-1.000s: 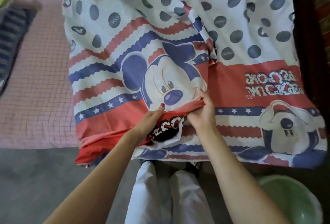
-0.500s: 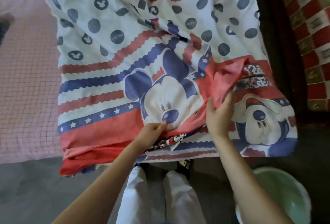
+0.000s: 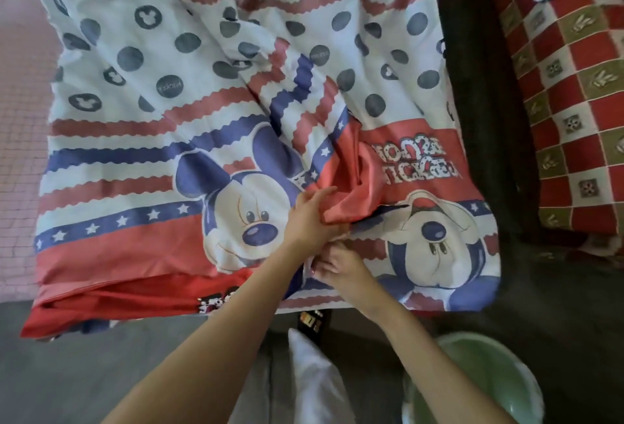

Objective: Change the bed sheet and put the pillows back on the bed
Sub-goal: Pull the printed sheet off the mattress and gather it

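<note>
Head view: a cartoon-print sheet point(image 3: 141, 140) lies bunched over the pink mattress point(image 3: 20, 92), filling the frame's centre. The left hand point(image 3: 312, 217), half a second ago low on the edge, now grips the red fold at centre; the right hand point(image 3: 337, 263) has dropped beneath it, pinching the hem. Unfolding seems barely begun.

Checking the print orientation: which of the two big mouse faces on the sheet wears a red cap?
The right-hand face, beside the right hand; the left face is bare-headed with blue ears.
</note>
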